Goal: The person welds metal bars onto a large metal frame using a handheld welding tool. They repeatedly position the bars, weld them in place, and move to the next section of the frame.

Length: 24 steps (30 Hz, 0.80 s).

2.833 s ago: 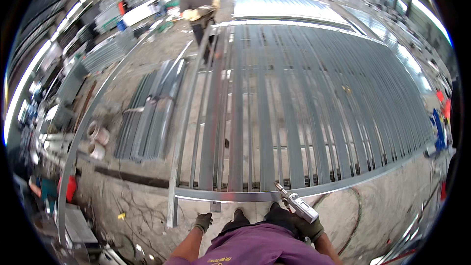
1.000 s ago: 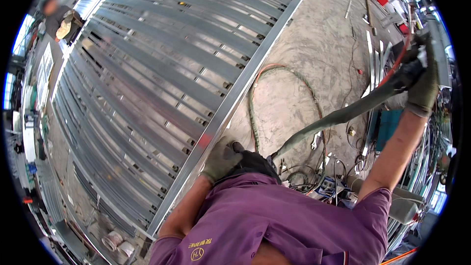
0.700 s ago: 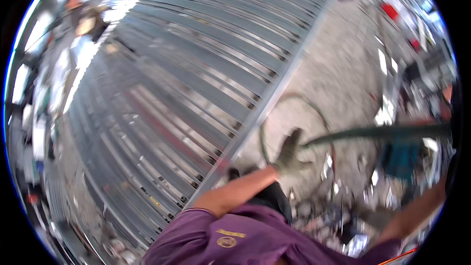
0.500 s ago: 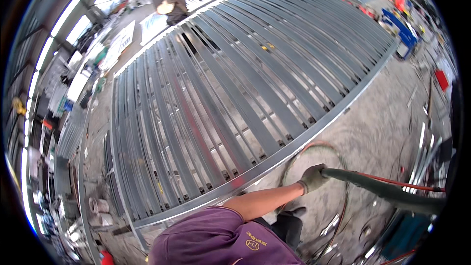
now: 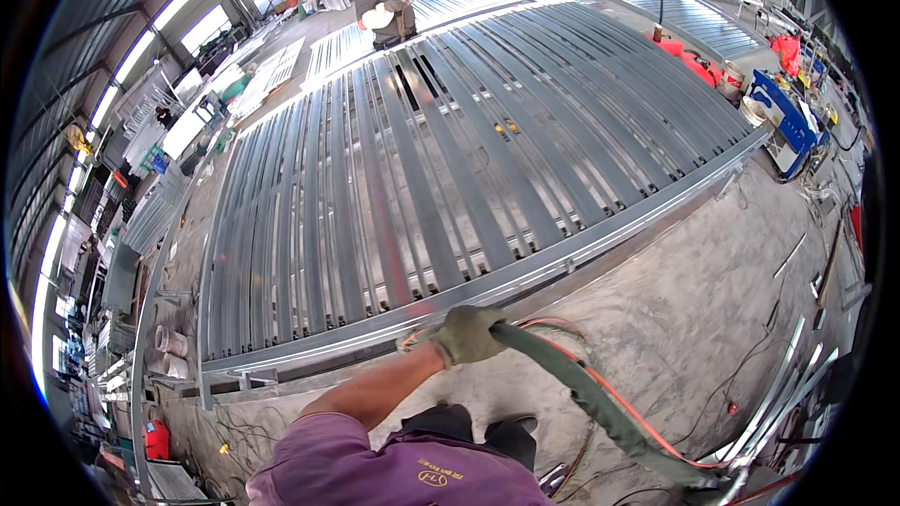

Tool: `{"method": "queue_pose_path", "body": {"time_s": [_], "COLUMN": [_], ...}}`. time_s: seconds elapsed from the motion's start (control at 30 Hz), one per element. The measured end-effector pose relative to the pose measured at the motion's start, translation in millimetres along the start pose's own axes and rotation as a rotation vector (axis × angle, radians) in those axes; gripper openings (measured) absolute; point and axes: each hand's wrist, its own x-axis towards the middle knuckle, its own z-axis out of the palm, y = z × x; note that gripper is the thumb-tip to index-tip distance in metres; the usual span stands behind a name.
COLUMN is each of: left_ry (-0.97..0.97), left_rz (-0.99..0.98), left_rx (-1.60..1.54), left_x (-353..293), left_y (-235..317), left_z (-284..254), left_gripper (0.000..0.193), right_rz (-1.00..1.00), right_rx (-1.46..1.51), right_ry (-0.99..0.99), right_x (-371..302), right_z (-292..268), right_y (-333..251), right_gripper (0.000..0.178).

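Concrete floor (image 5: 684, 290): grey, scuffed, near right. Slatted frame (image 5: 562, 112): grey metal, long parallel strips, straight near rail. Hose (image 5: 600, 403): dark green, fabric-like sleeve, curving from left hand (image 5: 471, 334) toward near right. Cable (image 5: 647, 427): thin, orange, alongside hose. Left hand: gloved, closed around hose, forearm reaching from near left. Right hand: out of view, state unknown.
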Motion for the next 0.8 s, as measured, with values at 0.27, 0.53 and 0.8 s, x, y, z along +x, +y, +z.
{"method": "queue_pose_path", "body": {"time_s": [0.27,0.53,0.8], "left_ry": [0.173,0.068,-0.064], "left_rz": [-0.012,0.012,0.319], "left_rx": [-0.009,-0.054,-0.134], "left_x": [25,177,415], "left_y": [37,161,297], "left_z": [35,66,192], "left_gripper": [0.022,0.029,0.031], "right_rz": [0.083,0.243,0.172], "right_rx": [0.335,0.551,0.415], "right_ry": [-0.343,0.105,0.237], "right_x": [165,215,374], "right_z": [-57,-14,-16], "right_y": [30,-25,-91], "right_gripper": [0.039,0.045,0.033]}}
